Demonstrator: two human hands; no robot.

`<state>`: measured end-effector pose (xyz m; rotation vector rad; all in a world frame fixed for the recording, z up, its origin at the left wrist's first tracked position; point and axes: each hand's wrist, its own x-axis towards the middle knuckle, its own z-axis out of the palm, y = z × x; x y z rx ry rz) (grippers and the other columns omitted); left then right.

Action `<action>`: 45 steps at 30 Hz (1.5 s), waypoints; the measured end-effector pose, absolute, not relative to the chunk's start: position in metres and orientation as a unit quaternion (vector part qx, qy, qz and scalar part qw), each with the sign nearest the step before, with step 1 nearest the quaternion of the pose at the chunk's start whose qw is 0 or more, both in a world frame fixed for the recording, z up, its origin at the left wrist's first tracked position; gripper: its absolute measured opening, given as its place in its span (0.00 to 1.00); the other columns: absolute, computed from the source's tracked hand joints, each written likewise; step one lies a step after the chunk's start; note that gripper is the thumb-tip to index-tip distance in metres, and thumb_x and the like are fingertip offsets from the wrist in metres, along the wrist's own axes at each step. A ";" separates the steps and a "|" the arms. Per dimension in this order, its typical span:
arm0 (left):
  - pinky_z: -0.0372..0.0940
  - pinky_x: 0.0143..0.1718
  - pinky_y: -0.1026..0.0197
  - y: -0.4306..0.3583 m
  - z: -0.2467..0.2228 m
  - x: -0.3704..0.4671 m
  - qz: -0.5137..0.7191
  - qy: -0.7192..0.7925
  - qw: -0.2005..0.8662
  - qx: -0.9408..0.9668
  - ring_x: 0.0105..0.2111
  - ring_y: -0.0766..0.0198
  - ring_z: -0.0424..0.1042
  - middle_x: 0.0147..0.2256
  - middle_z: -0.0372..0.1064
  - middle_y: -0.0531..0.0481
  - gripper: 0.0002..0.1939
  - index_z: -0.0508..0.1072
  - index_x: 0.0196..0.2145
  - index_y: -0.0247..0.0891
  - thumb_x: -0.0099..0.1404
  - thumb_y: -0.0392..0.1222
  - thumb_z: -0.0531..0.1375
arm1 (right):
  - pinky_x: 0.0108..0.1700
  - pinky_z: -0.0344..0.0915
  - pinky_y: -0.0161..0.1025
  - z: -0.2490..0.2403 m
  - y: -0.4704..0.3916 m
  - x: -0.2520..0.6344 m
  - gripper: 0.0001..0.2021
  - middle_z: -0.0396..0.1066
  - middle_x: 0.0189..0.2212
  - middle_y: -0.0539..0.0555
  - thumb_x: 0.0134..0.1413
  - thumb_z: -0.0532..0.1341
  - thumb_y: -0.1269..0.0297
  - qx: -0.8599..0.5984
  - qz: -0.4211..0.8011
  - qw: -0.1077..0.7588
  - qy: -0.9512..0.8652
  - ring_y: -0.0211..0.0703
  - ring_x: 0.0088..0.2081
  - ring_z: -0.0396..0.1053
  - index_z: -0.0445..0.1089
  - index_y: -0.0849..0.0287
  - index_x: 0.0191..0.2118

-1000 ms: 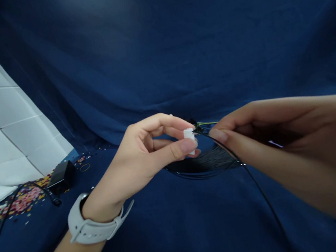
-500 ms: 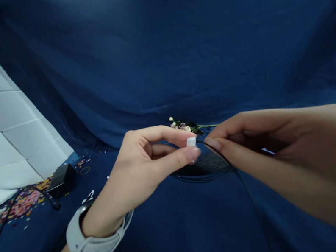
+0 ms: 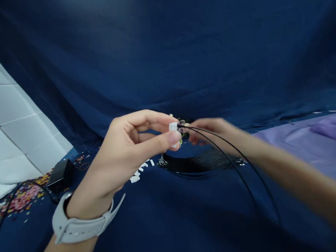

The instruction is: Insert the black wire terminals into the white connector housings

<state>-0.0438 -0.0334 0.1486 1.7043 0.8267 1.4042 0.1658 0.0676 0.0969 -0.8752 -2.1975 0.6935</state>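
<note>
My left hand [image 3: 140, 141] pinches a small white connector [image 3: 173, 127] between thumb and forefinger. Two black wires [image 3: 223, 151] run out of its right side and curve down over the blue cloth. My right hand [image 3: 212, 133] is just beyond the wires, blurred by motion; whether its fingers hold anything cannot be made out. Below and behind the hands lies a bundle of black wires [image 3: 194, 164] with metal ends. Several loose white connectors [image 3: 135, 177] rest beside the bundle's left end.
A black box [image 3: 61, 176] with a cable lies at the left beside scattered coloured bits [image 3: 25, 198]. White panels [image 3: 20, 107] stand at the far left. Purple cloth [image 3: 319, 143] covers the right side. Small flowers [image 3: 183, 127] show behind my left fingertips.
My right hand has moved away from the connector, back and left, uncovering the purple cloth. My left hand has shifted slightly left and up. Two wires now show at the connector.
</note>
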 end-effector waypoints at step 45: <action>0.69 0.29 0.77 -0.026 0.145 -0.046 0.484 0.348 0.417 0.686 0.31 0.70 0.77 0.31 0.73 0.56 0.06 0.78 0.34 0.42 0.57 0.40 0.68 | 0.43 0.69 0.43 0.000 0.077 0.123 0.12 0.70 0.37 0.53 0.61 0.57 0.59 -0.435 0.095 0.099 -0.890 0.38 0.38 0.70 0.69 0.63 0.41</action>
